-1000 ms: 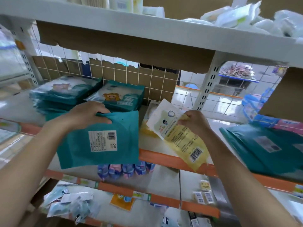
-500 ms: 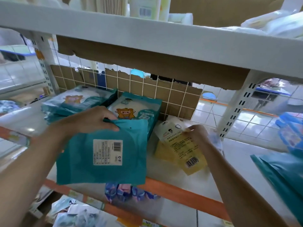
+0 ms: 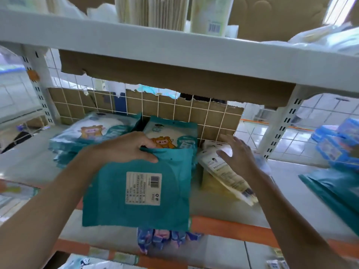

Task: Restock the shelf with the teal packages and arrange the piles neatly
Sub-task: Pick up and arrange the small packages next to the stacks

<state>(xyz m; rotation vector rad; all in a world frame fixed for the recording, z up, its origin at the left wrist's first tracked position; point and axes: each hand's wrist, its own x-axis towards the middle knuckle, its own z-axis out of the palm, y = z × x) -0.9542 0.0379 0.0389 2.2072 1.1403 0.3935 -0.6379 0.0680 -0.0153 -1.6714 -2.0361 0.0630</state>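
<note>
My left hand [image 3: 124,150] grips the top edge of a teal package [image 3: 138,191], back side up with its white barcode label showing, held over the front of the white shelf [image 3: 29,162]. Behind it two piles of teal packages lie on the shelf, a left pile [image 3: 87,136] and a middle pile [image 3: 172,134] with a cartoon animal on top. My right hand [image 3: 239,156] hovers open with spread fingers just above the yellow packages [image 3: 225,175] lying to the right of the middle pile. More teal packages [image 3: 334,193] lie at the right edge.
A wire grid backed by torn cardboard [image 3: 174,111] closes the rear of the shelf. The upper shelf board [image 3: 174,55] hangs low overhead. A white upright [image 3: 279,125] stands to the right. Blue packs [image 3: 338,146] lie far right. Small patterned items [image 3: 165,239] hang below the orange shelf edge [image 3: 229,228].
My right hand has put the yellow package down on the yellow pile and let go, its fingers now spread. My left hand has carried the teal package closer to the middle pile.
</note>
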